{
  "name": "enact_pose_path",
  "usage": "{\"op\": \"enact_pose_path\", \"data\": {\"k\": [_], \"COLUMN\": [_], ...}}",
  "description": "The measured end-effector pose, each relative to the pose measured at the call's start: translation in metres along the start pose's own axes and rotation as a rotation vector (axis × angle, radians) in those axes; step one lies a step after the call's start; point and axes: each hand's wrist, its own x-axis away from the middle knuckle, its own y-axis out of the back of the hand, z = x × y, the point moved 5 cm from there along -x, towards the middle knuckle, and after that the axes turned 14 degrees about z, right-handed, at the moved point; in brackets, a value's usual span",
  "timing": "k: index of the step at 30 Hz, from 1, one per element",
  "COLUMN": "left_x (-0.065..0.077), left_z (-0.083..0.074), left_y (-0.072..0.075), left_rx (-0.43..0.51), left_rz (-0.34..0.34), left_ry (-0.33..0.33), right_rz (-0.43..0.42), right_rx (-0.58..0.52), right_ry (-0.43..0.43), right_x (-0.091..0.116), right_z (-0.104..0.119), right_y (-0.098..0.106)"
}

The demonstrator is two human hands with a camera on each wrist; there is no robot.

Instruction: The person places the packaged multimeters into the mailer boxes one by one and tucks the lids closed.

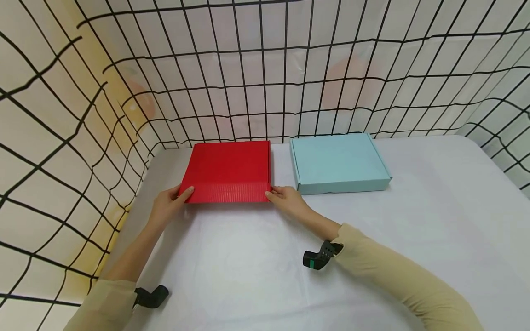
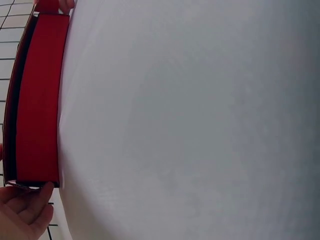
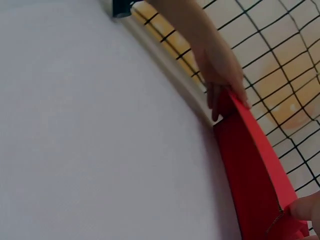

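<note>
A flat red cardboard box (image 1: 229, 163) lies toward the back left of the table, with a ribbed front flap (image 1: 227, 193) on its lid. My left hand (image 1: 167, 207) pinches the flap's left corner, thumb on top. At the right corner, my right hand (image 1: 287, 200) pinches it the same way. In the left wrist view, a dark gap separates the flap from the box's red front wall (image 2: 40, 100). The right wrist view shows the flap (image 3: 265, 150) sticking out past the wall. Fingers under the flap are partly hidden.
A closed light blue box (image 1: 339, 161) lies right of the red one, near my right hand. The table has a white cover (image 1: 248, 266). Black netting (image 1: 265, 73) rises behind and on both sides. Each wrist carries a black camera mount (image 1: 320, 255).
</note>
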Motion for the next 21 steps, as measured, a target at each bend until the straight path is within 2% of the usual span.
{"op": "enact_pose_path", "data": {"k": [6, 9, 16, 21], "left_x": [0.0034, 0.0051, 0.0030, 0.0013], "left_z": [0.0014, 0.0014, -0.0001, -0.0015], "left_y": [0.0020, 0.0031, 0.0055, 0.0067], "left_rx": [0.014, 0.001, -0.040, -0.034], "left_rz": [0.000, 0.001, 0.008, 0.051], "left_ry": [0.006, 0.003, 0.008, 0.056], "right_rz": [0.076, 0.108, 0.130, 0.098], "right_rx": [-0.147, -0.183, -0.165, -0.142], "right_ry": [-0.057, -0.070, -0.047, -0.050], "right_x": [-0.0011, -0.0009, -0.0004, 0.0012], "right_z": [0.0033, 0.0037, 0.0022, -0.0001], "right_y": [-0.0013, -0.0020, -0.0004, 0.0021]}}
